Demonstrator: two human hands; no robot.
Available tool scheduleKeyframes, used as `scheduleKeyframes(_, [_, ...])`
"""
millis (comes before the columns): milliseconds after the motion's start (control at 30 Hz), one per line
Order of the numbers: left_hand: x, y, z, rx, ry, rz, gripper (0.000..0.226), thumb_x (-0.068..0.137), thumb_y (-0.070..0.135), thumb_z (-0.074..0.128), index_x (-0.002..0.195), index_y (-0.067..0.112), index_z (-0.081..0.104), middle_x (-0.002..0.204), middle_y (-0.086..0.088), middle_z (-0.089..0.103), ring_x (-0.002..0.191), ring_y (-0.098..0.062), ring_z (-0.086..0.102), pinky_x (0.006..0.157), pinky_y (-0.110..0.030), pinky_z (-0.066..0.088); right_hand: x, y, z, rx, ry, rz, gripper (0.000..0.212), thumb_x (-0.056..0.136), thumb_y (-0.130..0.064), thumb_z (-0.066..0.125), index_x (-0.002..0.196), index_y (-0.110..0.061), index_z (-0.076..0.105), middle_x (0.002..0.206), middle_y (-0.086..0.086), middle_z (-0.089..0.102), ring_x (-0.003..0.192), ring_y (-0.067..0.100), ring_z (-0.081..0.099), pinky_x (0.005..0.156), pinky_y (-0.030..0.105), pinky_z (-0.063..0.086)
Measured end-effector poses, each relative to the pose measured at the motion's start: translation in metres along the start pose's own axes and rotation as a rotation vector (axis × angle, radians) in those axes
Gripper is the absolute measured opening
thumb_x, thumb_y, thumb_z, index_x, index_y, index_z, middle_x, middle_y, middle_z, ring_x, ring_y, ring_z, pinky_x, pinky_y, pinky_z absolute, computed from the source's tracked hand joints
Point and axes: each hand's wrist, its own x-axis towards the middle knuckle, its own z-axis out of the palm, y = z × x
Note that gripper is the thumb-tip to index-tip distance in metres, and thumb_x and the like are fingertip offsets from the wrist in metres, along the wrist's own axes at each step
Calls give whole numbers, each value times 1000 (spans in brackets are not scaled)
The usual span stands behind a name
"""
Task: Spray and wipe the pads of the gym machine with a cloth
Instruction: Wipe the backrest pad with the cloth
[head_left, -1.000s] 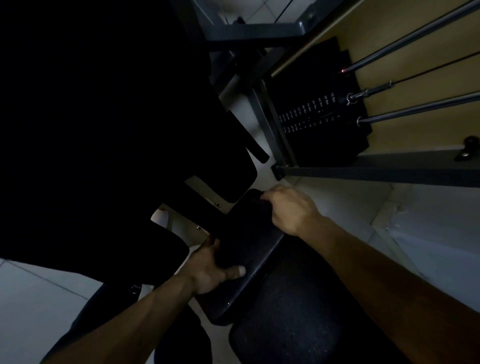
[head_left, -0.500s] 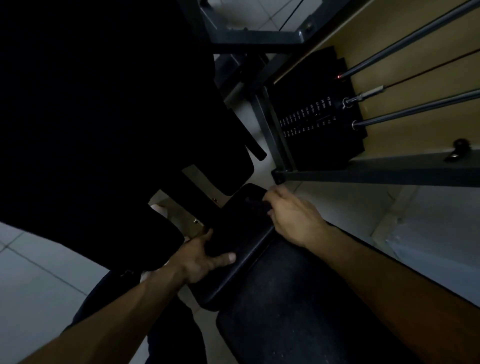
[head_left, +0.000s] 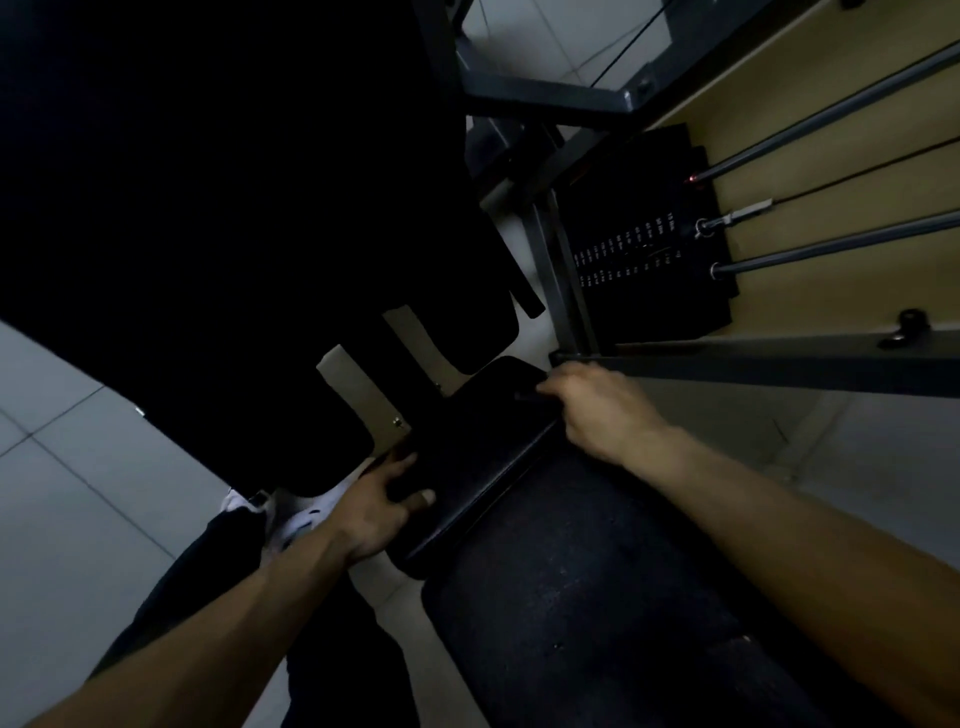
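Observation:
A small black pad (head_left: 483, 467) of the gym machine lies tilted in the middle of the view. My left hand (head_left: 382, 506) grips its near left edge, thumb on top and fingers underneath. My right hand (head_left: 597, 410) rests on the pad's far right corner with its fingers curled round something dark, which looks like a cloth (head_left: 525, 397); the dim light hides most of it. A larger black seat pad (head_left: 597, 597) lies below the small one, under my right forearm. No spray bottle is in view.
A big black back pad (head_left: 208, 208) fills the upper left. The weight stack (head_left: 644, 244) with its guide rods (head_left: 831, 244) stands at the upper right behind a grey frame bar (head_left: 779, 358). Pale floor tiles (head_left: 78, 493) lie on both sides. My shoe (head_left: 301, 512) shows beneath the left hand.
Both hands keep their places on the small pad. My right hand's fingers have uncurled a little toward the pad's far corner. The view has shifted slightly.

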Motion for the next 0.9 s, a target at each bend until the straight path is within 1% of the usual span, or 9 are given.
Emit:
scheduleKeyframes(100, [3,-1,1,-27,10,-32,70,93,36,74,155,20,44,160,8,37,143,-13,41,103,-15,32,-4,-18,8,3,81,51,49,93,-18,58,142,-24,58,137,8,59,118,34,59,96,44,54])
scheduleKeyframes(200, [7,-4,-2,-43,5,-34,69,90,40,77,151,24,49,150,10,47,129,-8,51,98,-17,38,-13,-65,32,55,124,-63,44,97,-33,57,140,-21,61,127,11,64,114,34,59,98,44,51])
scheduleKeyframes(267, [7,-8,-4,-42,11,-28,63,89,36,79,146,26,53,143,12,52,123,-5,53,97,-17,41,-13,-96,49,76,100,-155,39,101,-41,55,132,-20,66,125,9,66,115,32,59,101,42,48])
scheduleKeyframes(367, [8,-18,-7,-56,-21,-33,67,86,34,82,147,25,54,145,7,56,126,-10,58,105,-27,48,0,-103,55,77,-47,-255,31,104,-33,54,129,-22,70,136,4,61,122,29,57,105,43,46])
scheduleKeyframes(433, [9,-24,-8,-73,-26,-30,70,83,39,83,146,26,54,141,8,58,126,-11,59,105,-30,50,18,-80,45,88,-72,-197,31,102,-29,57,131,-28,68,143,-1,59,125,27,58,106,42,48])
scheduleKeyframes(533, [12,-27,-9,-103,-30,-9,86,72,57,84,145,24,55,141,9,56,124,-6,58,105,-29,51,53,-39,25,57,4,35,34,99,-20,63,133,-25,64,139,3,59,120,29,61,96,44,53])
scheduleKeyframes(633, [15,-28,-12,-120,-37,-35,76,76,44,88,141,19,57,132,11,60,117,-3,60,98,-22,51,75,-45,29,75,80,177,40,95,-13,66,132,-17,52,123,11,63,106,36,64,84,44,55])
scheduleKeyframes(800, [12,-27,-10,-171,-13,3,40,81,22,87,112,30,63,101,20,65,83,18,63,72,-3,46,67,-138,81,94,-127,-139,36,95,-12,64,131,-15,64,127,13,62,112,37,63,87,43,57])
scheduleKeyframes(900, [8,-31,-7,-207,6,5,44,80,29,88,116,31,63,104,19,68,89,14,65,84,-15,55,80,-128,81,90,-167,-202,38,95,-10,64,133,-16,66,132,12,59,116,36,61,92,44,56])
